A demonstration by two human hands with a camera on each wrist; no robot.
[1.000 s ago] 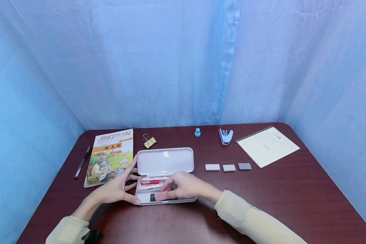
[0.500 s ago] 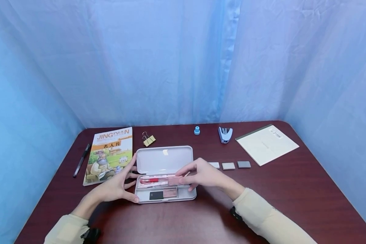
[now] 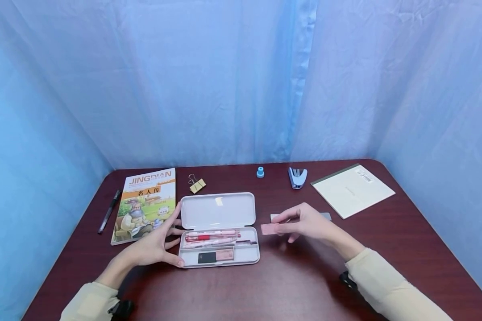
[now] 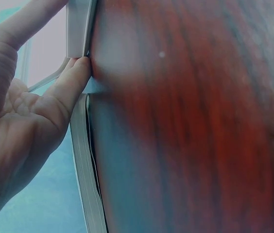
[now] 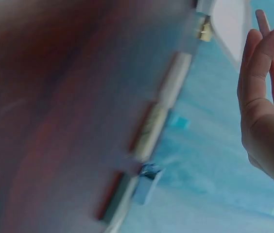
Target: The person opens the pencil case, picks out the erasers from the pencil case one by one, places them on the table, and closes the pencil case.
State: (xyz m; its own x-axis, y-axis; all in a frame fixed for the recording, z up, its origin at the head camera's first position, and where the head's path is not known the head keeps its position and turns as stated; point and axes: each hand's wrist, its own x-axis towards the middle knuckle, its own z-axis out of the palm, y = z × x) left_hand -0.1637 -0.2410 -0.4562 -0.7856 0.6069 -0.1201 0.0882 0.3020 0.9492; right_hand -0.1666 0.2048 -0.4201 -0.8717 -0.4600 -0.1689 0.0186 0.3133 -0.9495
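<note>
An open white pencil case (image 3: 247, 255) lies on the table, with pens (image 3: 213, 238) in its back compartment and a black-and-pink block (image 3: 216, 256) in the front one. My left hand (image 3: 154, 245) rests against its left side, fingers spread, thumb at the front corner; the left wrist view shows fingertips (image 4: 81, 68) touching the case edge. To the right of the case, my right hand (image 3: 309, 225) pinches a pink eraser (image 3: 269, 229) between thumb and fingers, above the table. Behind that hand lie a white (image 5: 176, 77), a beige (image 5: 151, 131) and a grey eraser (image 5: 117, 199) in a row, partly hidden in the head view.
A book (image 3: 144, 205) and a black pen (image 3: 109, 211) lie at the left. Along the back are a binder clip (image 3: 197, 185), a small blue cap-like piece (image 3: 260, 172) and a stapler (image 3: 297, 178). A notebook (image 3: 351, 191) lies at the right.
My right hand has lifted the pink eraser out of the pencil case and carried it rightward past the case. The left hand stays at the case's left side.
</note>
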